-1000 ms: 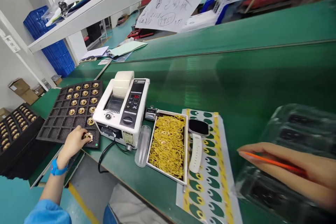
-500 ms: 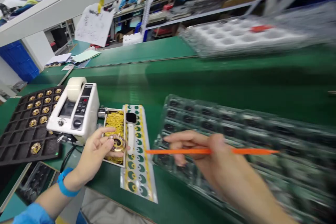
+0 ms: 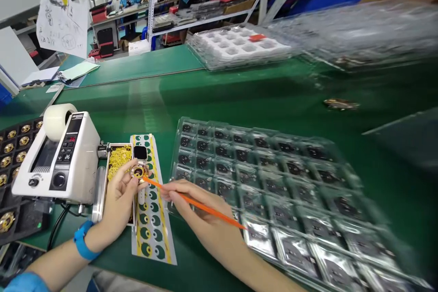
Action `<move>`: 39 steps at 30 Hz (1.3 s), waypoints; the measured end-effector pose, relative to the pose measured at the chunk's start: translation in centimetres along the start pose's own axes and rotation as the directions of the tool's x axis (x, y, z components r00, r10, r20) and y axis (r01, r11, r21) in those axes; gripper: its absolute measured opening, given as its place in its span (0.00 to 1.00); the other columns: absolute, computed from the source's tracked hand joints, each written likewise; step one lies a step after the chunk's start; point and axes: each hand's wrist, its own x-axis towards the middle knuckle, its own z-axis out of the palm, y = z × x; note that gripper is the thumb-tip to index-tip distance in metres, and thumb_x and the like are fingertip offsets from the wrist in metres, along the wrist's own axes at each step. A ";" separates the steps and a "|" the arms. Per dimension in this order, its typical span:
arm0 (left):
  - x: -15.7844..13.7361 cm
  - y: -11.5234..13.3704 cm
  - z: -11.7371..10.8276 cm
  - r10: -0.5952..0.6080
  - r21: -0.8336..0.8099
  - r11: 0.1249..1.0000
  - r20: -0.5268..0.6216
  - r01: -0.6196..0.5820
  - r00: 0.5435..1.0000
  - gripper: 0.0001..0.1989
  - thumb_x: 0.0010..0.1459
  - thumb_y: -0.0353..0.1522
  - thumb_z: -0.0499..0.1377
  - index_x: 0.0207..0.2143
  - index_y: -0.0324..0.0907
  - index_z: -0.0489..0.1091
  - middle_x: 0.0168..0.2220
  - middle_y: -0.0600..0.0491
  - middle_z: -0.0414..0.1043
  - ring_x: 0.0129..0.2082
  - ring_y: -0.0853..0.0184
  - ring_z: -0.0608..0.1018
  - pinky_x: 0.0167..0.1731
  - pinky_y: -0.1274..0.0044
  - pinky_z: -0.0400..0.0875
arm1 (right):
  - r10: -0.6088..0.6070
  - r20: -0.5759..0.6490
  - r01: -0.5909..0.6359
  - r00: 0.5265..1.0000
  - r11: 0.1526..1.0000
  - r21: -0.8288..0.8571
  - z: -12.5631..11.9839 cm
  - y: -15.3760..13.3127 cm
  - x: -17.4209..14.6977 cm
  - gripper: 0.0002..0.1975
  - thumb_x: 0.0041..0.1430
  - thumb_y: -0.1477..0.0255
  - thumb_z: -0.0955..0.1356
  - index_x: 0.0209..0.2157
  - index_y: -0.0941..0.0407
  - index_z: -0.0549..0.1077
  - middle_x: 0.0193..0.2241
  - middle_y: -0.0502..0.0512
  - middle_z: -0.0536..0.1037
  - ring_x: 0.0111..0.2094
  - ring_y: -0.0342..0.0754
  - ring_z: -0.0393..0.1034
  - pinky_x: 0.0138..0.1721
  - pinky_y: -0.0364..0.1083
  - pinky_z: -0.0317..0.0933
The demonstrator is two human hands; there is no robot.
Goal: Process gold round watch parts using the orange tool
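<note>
My left hand (image 3: 118,198), with a blue wristband (image 3: 83,239) behind it, grips a round gold part with a yellow ring (image 3: 138,172) between thumb and fingers. My right hand (image 3: 205,212) holds a thin orange stick (image 3: 212,212) like a pen. The stick's pointed tip is at the edge of the gold part; whether it touches cannot be made out. Under the left hand lies a narrow box of yellow pieces (image 3: 119,160). Beside it is a sheet of yellow ring stickers (image 3: 157,219), with a white-strapped smartwatch (image 3: 140,153) on top, partly covered by the hand.
A white tape dispenser (image 3: 80,155) stands at left, by a black tray (image 3: 25,212) of gold parts. A clear compartment tray (image 3: 236,130) with dark parts spreads across the right. Behind are a white moulded tray (image 3: 236,45) and a small metallic part (image 3: 341,104).
The view has turned to the right. My right hand has brought the orange stick leftward, from level over the clear tray to tilted with its tip at the gold part. My left hand keeps its hold.
</note>
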 end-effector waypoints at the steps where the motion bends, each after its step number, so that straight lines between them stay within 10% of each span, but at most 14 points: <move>1: 0.0 -0.1 -0.1 -0.004 0.008 1.000 -0.005 0.004 1.000 0.25 0.53 0.43 0.66 0.52 0.43 0.71 0.25 0.59 0.67 0.28 0.71 0.73 0.44 0.71 0.76 | -0.035 0.015 0.036 0.999 0.999 -0.016 0.0 0.0 -0.1 0.12 0.70 0.67 0.63 0.35 0.54 0.76 0.31 0.53 0.78 0.30 0.47 0.75 0.29 0.41 0.71; 5: -0.1 0.4 -0.4 -0.059 -0.030 0.998 0.002 0.059 0.998 0.23 0.52 0.42 0.67 0.50 0.44 0.73 0.30 0.55 0.74 0.33 0.68 0.77 0.43 0.72 0.77 | -0.304 0.126 0.314 0.944 0.947 -0.063 -0.4 0.7 -0.3 0.11 0.71 0.77 0.61 0.46 0.56 0.73 0.39 0.58 0.78 0.40 0.48 0.75 0.40 0.43 0.73; 10: 0.1 1.3 -1.0 -0.165 -0.058 0.984 0.012 0.166 0.986 0.21 0.53 0.39 0.66 0.49 0.44 0.74 0.35 0.51 0.79 0.37 0.63 0.81 0.41 0.72 0.77 | -0.559 0.458 0.706 0.692 0.658 -0.264 -1.4 1.5 0.0 0.18 0.71 0.81 0.53 0.48 0.63 0.72 0.43 0.64 0.79 0.48 0.55 0.73 0.44 0.50 0.74; 12: 0.3 1.4 -1.1 -0.179 -0.071 0.981 0.016 0.179 0.984 0.21 0.52 0.38 0.66 0.49 0.44 0.75 0.33 0.52 0.78 0.37 0.63 0.81 0.41 0.72 0.77 | -0.551 0.510 0.732 0.661 0.624 -0.275 -1.6 1.4 0.2 0.20 0.71 0.81 0.52 0.48 0.63 0.72 0.43 0.63 0.79 0.48 0.55 0.73 0.44 0.51 0.74; 20: 0.1 0.9 -0.5 -0.224 -0.089 0.967 0.139 0.238 0.965 0.20 0.51 0.35 0.68 0.48 0.45 0.76 0.26 0.57 0.73 0.32 0.68 0.79 0.42 0.73 0.78 | -0.357 0.148 0.379 0.922 0.909 -0.172 -1.7 0.1 0.1 0.14 0.66 0.82 0.63 0.48 0.53 0.72 0.34 0.55 0.79 0.34 0.49 0.76 0.35 0.46 0.75; 27: 0.0 1.2 -0.5 -0.224 -0.092 0.967 0.145 0.238 0.964 0.15 0.51 0.29 0.65 0.43 0.48 0.79 0.18 0.62 0.60 0.23 0.72 0.75 0.36 0.74 0.80 | -0.289 0.113 0.301 0.951 0.948 -0.107 -1.9 -0.1 0.4 0.14 0.66 0.81 0.63 0.46 0.51 0.74 0.32 0.55 0.79 0.31 0.50 0.75 0.31 0.47 0.71; 39: 0.0 1.4 -0.6 -0.336 0.004 0.931 0.397 0.365 0.854 0.12 0.54 0.27 0.60 0.40 0.44 0.80 0.35 0.50 0.80 0.32 0.66 0.82 0.31 0.77 0.80 | 0.168 0.072 -0.183 0.983 0.928 0.324 -2.2 1.4 1.0 0.11 0.64 0.60 0.70 0.32 0.50 0.81 0.23 0.50 0.79 0.22 0.43 0.74 0.24 0.37 0.71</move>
